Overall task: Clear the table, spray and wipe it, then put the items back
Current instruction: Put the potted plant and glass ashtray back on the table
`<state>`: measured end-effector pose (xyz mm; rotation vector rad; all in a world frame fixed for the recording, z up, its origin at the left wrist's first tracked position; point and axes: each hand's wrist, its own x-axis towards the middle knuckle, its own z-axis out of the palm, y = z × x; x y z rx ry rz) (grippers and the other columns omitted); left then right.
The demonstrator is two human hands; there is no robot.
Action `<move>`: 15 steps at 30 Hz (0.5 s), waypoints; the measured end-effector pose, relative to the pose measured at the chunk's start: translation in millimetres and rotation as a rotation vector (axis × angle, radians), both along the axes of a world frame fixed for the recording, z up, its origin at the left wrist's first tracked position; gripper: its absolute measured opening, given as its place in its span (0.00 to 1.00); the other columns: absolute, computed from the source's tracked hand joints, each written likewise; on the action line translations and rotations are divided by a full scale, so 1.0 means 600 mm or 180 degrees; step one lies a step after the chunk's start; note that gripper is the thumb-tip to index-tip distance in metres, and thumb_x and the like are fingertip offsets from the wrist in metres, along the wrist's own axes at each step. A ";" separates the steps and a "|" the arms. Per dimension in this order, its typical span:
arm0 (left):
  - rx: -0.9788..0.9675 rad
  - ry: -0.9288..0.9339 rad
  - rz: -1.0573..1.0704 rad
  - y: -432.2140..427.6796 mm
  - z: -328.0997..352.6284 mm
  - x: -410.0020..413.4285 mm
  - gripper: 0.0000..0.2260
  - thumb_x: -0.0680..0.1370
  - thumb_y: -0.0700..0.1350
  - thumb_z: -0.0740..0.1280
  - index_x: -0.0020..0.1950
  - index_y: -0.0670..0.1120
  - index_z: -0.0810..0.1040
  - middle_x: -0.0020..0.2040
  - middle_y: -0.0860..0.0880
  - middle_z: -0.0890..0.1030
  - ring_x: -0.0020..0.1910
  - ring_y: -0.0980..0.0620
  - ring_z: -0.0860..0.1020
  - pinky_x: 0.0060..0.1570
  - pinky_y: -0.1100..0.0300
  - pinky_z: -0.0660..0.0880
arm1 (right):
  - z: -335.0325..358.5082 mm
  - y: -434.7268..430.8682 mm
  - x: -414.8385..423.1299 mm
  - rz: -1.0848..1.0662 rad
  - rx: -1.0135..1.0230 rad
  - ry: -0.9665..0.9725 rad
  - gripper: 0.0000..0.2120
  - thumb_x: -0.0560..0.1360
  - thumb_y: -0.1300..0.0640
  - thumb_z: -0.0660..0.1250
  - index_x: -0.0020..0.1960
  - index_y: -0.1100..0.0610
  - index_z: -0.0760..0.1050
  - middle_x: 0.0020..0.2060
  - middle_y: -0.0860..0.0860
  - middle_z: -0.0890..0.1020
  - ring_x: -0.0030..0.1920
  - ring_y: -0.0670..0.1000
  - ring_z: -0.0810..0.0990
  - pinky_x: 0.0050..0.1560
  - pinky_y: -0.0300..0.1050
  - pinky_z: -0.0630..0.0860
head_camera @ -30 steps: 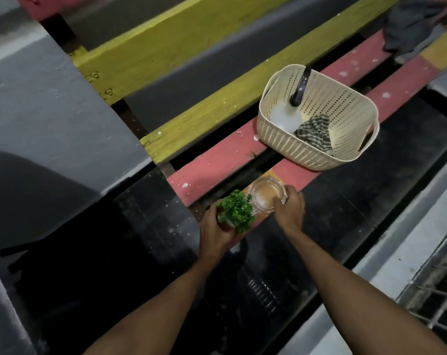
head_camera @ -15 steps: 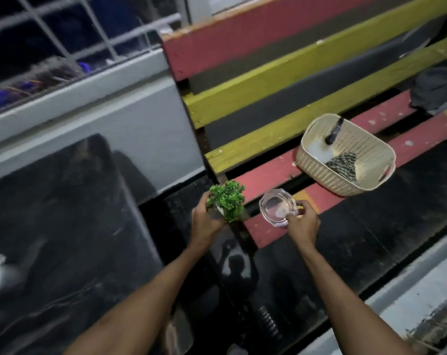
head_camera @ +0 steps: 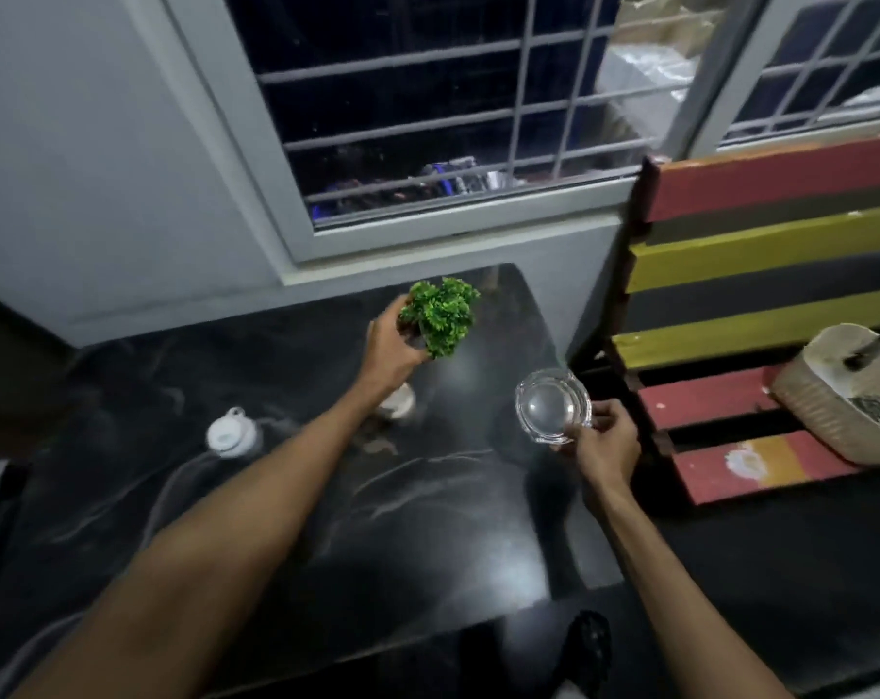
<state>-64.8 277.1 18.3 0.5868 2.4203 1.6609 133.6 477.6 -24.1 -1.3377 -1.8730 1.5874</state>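
My left hand (head_camera: pixel 390 345) grips a small green plant (head_camera: pixel 440 312) and holds it above the far part of the black marble table (head_camera: pixel 327 522). My right hand (head_camera: pixel 601 443) holds a clear glass ashtray (head_camera: pixel 552 405) by its near rim, over the table's right edge. A white lidded jar (head_camera: pixel 231 432) stands on the table at the left. A pale round object (head_camera: pixel 400 401) sits on the table just under my left wrist, partly hidden.
A bench with red and yellow slats (head_camera: pixel 760 254) stands to the right, carrying a cream plastic basket (head_camera: pixel 831 416) with a cloth and a dark-handled item inside. A barred window (head_camera: pixel 427 118) and grey wall lie behind the table. A dark shoe (head_camera: pixel 586 648) shows below the table's near edge.
The view has swung left from the bench to the table. Both hands lifted the plant and the ashtray off the bench and carried them over the table.
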 end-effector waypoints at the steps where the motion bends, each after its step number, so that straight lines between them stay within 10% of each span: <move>1: 0.0000 -0.0016 0.0010 -0.050 0.008 -0.018 0.33 0.66 0.31 0.81 0.69 0.38 0.75 0.55 0.46 0.83 0.50 0.64 0.82 0.55 0.66 0.78 | 0.007 -0.051 -0.009 -0.0009 -0.0020 0.0030 0.14 0.64 0.71 0.73 0.42 0.55 0.76 0.40 0.57 0.84 0.36 0.55 0.83 0.37 0.57 0.84; 8: -0.0339 -0.0151 0.0009 -0.313 -0.008 -0.112 0.36 0.63 0.35 0.84 0.69 0.38 0.76 0.60 0.41 0.84 0.57 0.46 0.83 0.63 0.46 0.80 | 0.026 -0.354 -0.046 0.0072 -0.0461 0.0018 0.12 0.69 0.75 0.67 0.42 0.58 0.75 0.39 0.57 0.82 0.37 0.57 0.83 0.32 0.55 0.84; 15: -0.0406 -0.0317 -0.0015 -0.373 -0.082 -0.143 0.31 0.64 0.36 0.84 0.65 0.38 0.78 0.56 0.44 0.85 0.53 0.50 0.82 0.55 0.66 0.79 | -0.051 -0.501 -0.072 0.0174 -0.0215 -0.0453 0.13 0.68 0.71 0.66 0.40 0.53 0.72 0.37 0.51 0.81 0.40 0.54 0.81 0.43 0.53 0.80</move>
